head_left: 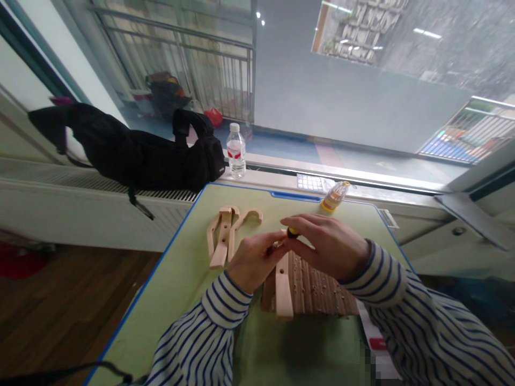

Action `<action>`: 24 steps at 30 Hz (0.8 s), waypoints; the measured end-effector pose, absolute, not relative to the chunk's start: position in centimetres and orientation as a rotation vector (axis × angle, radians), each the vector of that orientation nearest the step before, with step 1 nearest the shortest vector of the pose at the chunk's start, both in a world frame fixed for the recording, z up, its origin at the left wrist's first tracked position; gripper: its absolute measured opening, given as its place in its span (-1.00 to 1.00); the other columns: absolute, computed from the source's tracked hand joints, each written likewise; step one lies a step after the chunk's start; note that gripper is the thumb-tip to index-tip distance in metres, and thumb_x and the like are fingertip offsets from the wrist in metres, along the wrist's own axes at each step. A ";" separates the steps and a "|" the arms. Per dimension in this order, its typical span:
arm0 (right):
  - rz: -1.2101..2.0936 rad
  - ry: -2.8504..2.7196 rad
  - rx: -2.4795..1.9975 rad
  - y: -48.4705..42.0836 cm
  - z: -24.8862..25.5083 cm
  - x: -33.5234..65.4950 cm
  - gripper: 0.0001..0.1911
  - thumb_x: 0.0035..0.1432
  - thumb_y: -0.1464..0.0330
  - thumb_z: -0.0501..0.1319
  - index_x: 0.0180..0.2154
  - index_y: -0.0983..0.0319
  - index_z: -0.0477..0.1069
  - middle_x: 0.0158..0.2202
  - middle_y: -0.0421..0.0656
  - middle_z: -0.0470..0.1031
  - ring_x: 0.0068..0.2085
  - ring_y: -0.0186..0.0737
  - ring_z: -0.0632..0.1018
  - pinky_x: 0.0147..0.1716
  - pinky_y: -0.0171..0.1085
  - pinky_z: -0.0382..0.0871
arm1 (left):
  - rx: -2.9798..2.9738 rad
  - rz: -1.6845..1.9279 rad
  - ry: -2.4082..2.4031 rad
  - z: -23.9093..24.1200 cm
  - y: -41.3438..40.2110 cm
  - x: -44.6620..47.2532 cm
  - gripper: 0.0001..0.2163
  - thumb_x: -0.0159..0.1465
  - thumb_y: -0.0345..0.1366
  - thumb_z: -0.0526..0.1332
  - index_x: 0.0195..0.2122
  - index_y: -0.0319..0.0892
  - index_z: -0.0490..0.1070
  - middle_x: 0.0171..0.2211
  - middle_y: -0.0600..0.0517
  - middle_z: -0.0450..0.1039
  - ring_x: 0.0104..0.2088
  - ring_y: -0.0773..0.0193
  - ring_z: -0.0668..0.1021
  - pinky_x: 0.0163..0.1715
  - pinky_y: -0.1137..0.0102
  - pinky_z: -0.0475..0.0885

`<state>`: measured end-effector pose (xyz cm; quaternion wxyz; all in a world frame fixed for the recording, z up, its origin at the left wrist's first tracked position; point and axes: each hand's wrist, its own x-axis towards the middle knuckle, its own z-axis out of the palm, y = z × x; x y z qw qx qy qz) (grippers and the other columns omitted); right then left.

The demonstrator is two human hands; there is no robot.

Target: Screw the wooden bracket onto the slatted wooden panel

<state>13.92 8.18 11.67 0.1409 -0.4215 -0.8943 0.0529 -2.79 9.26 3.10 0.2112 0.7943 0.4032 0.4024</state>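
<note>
My right hand (pixel 328 244) is closed around a small yellow and black handle, apparently a screwdriver (pixel 292 232), most of it hidden by the fingers. Thumb and fingers of my left hand (pixel 259 258) are pinched together beside it; what they grip is hidden. Beneath both hands a pale wooden piece with a screw hole (pixel 284 292) lies lengthwise on a brown ridged board (pixel 317 287) dotted with small holes. The upper end of that wooden piece is covered by my hands. To the left, several pale wooden hooks (pixel 223 244) lie bunched together on the table.
The green table (pixel 173 305) has a blue edge. An orange-yellow liquid bottle (pixel 335 197) stands tilted-looking near its far edge. On the sill are a water bottle (pixel 236 153) and a black bag (pixel 148 158). Papers (pixel 380 343) lie under my right forearm.
</note>
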 end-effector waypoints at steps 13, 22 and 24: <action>0.199 -2.611 -1.135 8.7 11.5 14.0 -0.74 0.21 0.41 0.02 -0.09 0.28 0.34 -0.15 -0.08 0.47 -0.16 -0.27 0.48 -0.18 -0.28 0.34 | 2.181 1.066 1.037 3.1 9.5 -3.1 -0.79 0.23 -0.28 0.16 -0.13 -0.18 0.43 -0.34 0.04 0.54 -0.40 0.34 0.53 -0.38 0.48 0.39; 0.118 -2.570 -1.237 8.2 10.9 13.5 -0.72 0.25 0.31 -0.02 -0.14 0.30 0.36 -0.23 -0.08 0.48 -0.21 -0.25 0.48 -0.22 -0.27 0.33 | 2.156 0.992 0.916 3.0 9.6 -3.3 -0.78 0.28 -0.33 0.08 -0.07 -0.16 0.38 -0.28 0.06 0.51 -0.33 0.36 0.52 -0.32 0.50 0.38; 0.102 -2.550 -1.249 8.0 10.7 13.4 -0.72 0.25 0.31 -0.03 -0.15 0.30 0.36 -0.23 -0.08 0.48 -0.22 -0.25 0.47 -0.23 -0.28 0.33 | 2.146 0.983 0.897 3.1 9.6 -3.3 -0.80 0.28 -0.34 0.07 -0.11 -0.16 0.38 -0.30 0.07 0.50 -0.33 0.37 0.51 -0.32 0.51 0.37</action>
